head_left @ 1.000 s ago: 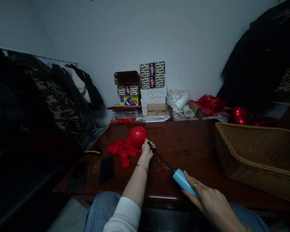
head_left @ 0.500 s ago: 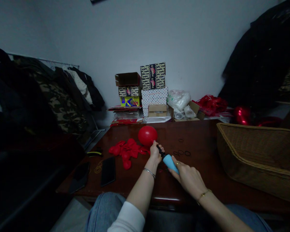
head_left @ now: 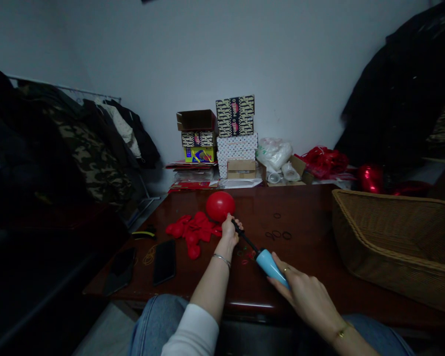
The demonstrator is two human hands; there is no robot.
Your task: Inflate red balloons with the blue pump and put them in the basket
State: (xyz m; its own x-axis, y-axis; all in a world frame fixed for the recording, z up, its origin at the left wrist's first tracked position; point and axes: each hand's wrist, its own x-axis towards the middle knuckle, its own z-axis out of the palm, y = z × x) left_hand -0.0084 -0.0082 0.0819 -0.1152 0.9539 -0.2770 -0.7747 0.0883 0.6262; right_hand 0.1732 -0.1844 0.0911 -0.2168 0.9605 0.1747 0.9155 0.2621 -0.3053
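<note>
My left hand (head_left: 230, 230) is closed around the black nozzle end of a balloon pump, with the neck of a partly inflated red balloon (head_left: 220, 205) held at its tip. The balloon's round body rests just beyond my fingers. Wrapped round the pump's light blue body (head_left: 271, 267) is my right hand (head_left: 307, 291). A length of black rod shows between the two hands. Left of the balloon lies a heap of limp red balloons (head_left: 193, 232). Small coloured bands (head_left: 245, 257) are on the table beneath the pump, partly hidden.
A wicker basket (head_left: 343, 237) stands at the table's right. Several dark rings (head_left: 278, 235) lie mid-table. Two dark flat devices, one a black slab (head_left: 164, 262), plus yellow rubber bands (head_left: 149, 254), are at the left. Stacked boxes (head_left: 237, 148) and plastic bags (head_left: 275, 154) line the back.
My right hand has pulled the blue pump body back, down and right, baring more black rod. My left hand and the balloon have shifted slightly left.
</note>
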